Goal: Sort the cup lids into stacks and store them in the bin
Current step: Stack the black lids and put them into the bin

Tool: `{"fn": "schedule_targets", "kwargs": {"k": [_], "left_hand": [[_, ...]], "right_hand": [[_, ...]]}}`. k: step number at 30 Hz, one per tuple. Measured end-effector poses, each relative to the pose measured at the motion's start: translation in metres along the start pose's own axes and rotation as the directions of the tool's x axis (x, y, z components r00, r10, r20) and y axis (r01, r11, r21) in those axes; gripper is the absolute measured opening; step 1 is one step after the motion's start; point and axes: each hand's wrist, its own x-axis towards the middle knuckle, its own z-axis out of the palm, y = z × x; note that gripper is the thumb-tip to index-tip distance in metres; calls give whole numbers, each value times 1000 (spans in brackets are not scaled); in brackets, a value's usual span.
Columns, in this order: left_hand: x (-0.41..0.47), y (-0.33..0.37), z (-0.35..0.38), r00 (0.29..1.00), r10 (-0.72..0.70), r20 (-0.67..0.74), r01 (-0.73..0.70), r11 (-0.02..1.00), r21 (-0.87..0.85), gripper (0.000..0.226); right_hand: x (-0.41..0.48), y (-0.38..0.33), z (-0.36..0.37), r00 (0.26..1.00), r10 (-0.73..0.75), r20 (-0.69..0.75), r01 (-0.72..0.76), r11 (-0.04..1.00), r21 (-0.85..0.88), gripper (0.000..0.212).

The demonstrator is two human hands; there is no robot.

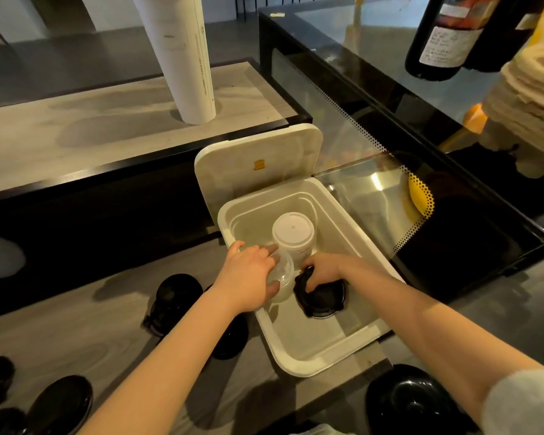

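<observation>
1. Two hands are at the white bin [327,353], which stands on the grey bench [76,334] with its cover [258,158] swung up behind it.
2. Your left hand [248,274] has the fingers and thumb closed round the clear lids [285,277], a small domed stack, held at the left wall of the bin.
3. Your right hand [324,273] has the fingers curled over the black lids [322,298]. This stack sits low in the bin, directly under those fingers.
4. Just beyond both sets of fingers, the white lids [292,235] stand as a tall stack inside the bin. If they touch the clear lids, I cannot tell.
5. To the left of your left fingers, outside the bin, loose black lids [173,296] lie on the bench, and more lie nearer to you.
6. Far beyond the fingers, a white tube [186,58] stands on a higher wooden shelf.
</observation>
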Motion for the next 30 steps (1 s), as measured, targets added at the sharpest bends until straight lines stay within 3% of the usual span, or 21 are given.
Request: {"fn": "schedule_targets", "kwargs": {"k": [5, 14, 23, 30], "left_hand": [[1, 0, 2, 1000, -2, -2, 2, 1000, -17, 54], [-1, 0, 1, 1000, 5, -8, -6, 1000, -30, 52], [-3, 3, -5, 999, -2, -32, 1, 1000, -16, 49], [-26, -19, -13, 963, -69, -261, 52, 996, -71, 49]], "right_hand": [[7, 4, 7, 990, -85, -116, 71, 990, -123, 37], [2, 0, 6, 981, -48, -190, -11, 955, -296, 29], [-16, -8, -5, 968, -35, -250, -23, 973, -228, 34], [-69, -26, -9, 854, -88, -513, 91, 996, -18, 44]]}}
